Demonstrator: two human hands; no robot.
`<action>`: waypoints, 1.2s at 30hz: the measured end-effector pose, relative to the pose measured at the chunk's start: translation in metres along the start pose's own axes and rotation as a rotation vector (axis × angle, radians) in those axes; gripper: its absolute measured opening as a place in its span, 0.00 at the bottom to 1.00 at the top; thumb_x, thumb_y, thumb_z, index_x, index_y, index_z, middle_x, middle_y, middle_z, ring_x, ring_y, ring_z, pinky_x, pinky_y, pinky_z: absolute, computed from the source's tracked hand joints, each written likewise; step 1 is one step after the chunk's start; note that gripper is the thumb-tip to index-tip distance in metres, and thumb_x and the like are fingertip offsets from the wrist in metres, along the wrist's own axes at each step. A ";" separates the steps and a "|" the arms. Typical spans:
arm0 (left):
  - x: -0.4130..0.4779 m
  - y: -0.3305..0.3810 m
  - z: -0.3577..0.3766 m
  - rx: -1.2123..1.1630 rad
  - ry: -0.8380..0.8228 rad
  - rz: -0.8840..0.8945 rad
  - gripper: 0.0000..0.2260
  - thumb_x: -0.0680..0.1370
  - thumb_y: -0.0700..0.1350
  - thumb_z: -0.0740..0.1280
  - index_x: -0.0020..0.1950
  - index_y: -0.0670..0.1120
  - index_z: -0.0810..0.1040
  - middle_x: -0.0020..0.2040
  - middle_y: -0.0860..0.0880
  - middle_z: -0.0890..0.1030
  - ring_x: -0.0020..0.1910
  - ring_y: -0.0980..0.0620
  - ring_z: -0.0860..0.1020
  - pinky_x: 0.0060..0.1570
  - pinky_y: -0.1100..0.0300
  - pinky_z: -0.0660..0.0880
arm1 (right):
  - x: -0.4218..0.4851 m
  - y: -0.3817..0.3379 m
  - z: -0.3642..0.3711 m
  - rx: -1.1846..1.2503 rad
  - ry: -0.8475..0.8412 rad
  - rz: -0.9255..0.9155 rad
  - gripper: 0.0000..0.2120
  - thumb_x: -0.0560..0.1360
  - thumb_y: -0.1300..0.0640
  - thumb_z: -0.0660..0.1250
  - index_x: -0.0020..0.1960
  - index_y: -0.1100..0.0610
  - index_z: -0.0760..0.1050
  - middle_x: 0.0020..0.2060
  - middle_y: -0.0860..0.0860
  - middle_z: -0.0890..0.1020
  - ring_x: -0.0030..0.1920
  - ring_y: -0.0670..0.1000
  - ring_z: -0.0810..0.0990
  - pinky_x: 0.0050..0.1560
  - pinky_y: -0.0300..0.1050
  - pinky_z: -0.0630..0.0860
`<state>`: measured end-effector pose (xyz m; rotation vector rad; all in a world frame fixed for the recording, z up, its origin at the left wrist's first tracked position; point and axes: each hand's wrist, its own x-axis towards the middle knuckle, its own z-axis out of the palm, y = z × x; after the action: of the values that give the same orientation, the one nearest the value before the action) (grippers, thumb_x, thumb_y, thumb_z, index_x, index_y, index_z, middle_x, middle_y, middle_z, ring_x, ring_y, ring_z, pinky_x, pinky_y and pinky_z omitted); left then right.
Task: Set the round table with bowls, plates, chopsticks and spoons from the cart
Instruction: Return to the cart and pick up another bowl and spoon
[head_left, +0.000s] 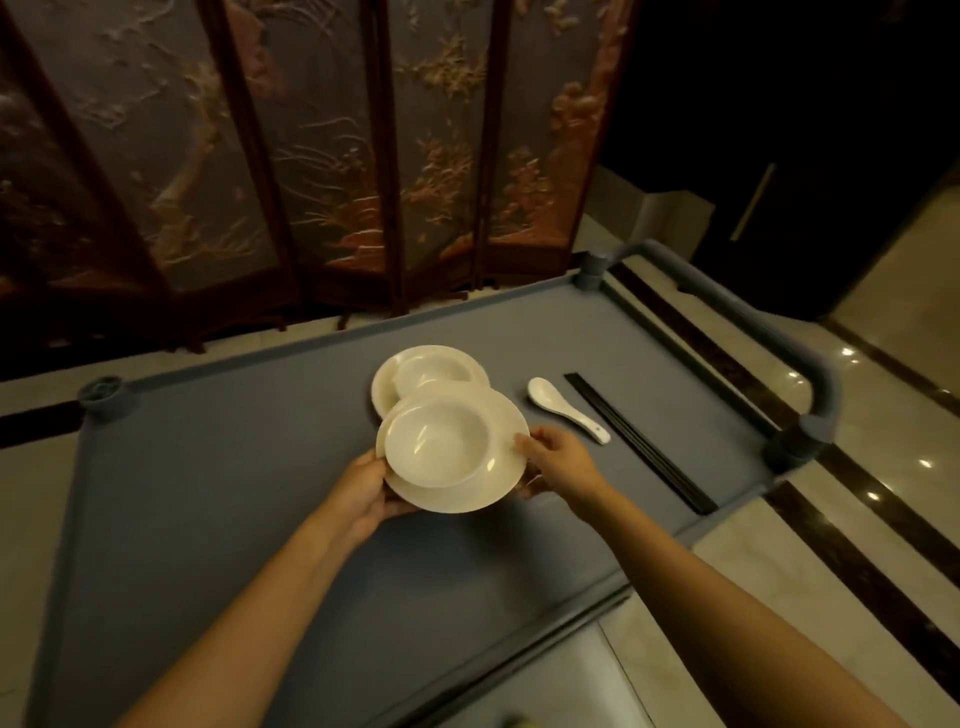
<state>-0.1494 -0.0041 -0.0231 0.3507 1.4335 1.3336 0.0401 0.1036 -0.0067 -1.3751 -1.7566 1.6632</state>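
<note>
Both hands hold one plate (467, 500) over the grey cart (249, 457), with a bowl (441, 441) sitting on it. The left hand (363, 488) grips the left rim, thumb on top near the bowl. The right hand (558, 462) grips the right rim, thumb on the edge. The other fingers of both hands go under the plate and are hidden. I cannot tell if the plate rests on the cart or is a little above it.

This plate covers the near edge of a second plate (383, 387), which lies on the cart behind it and carries a second bowl (434, 370). Only the far part of that bowl shows.

To the right lie a white spoon (567, 410) and, just beside it, dark chopsticks (639, 441). They are so dark that I cannot count them.

The near left corner of the cart is cut off by the frame. Behind the cart stands a folding screen (311, 156); its top is out of view. The light is dim, and the room at the upper right is almost black.
</note>
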 end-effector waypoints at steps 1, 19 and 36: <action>0.002 -0.001 0.009 0.001 -0.014 -0.004 0.11 0.81 0.44 0.55 0.61 0.51 0.72 0.49 0.49 0.79 0.47 0.50 0.78 0.35 0.53 0.78 | 0.001 0.003 -0.009 -0.015 0.036 0.003 0.12 0.81 0.54 0.57 0.52 0.63 0.73 0.36 0.58 0.79 0.30 0.52 0.79 0.27 0.40 0.77; 0.035 -0.012 0.079 0.009 0.093 -0.035 0.10 0.81 0.47 0.56 0.59 0.54 0.73 0.52 0.50 0.79 0.49 0.50 0.77 0.40 0.51 0.77 | 0.109 0.041 -0.098 -1.049 0.129 -0.138 0.18 0.79 0.50 0.59 0.53 0.65 0.77 0.53 0.60 0.77 0.55 0.59 0.74 0.52 0.50 0.72; 0.043 -0.009 0.105 -0.010 0.100 0.009 0.09 0.81 0.46 0.56 0.58 0.54 0.73 0.51 0.50 0.79 0.50 0.50 0.76 0.41 0.50 0.76 | 0.091 0.040 -0.164 -0.613 0.334 -0.068 0.06 0.76 0.59 0.60 0.49 0.61 0.67 0.41 0.58 0.76 0.41 0.58 0.76 0.39 0.52 0.72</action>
<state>-0.0744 0.0809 -0.0279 0.2880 1.5092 1.3818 0.1441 0.2627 -0.0349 -1.6893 -2.1546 0.8080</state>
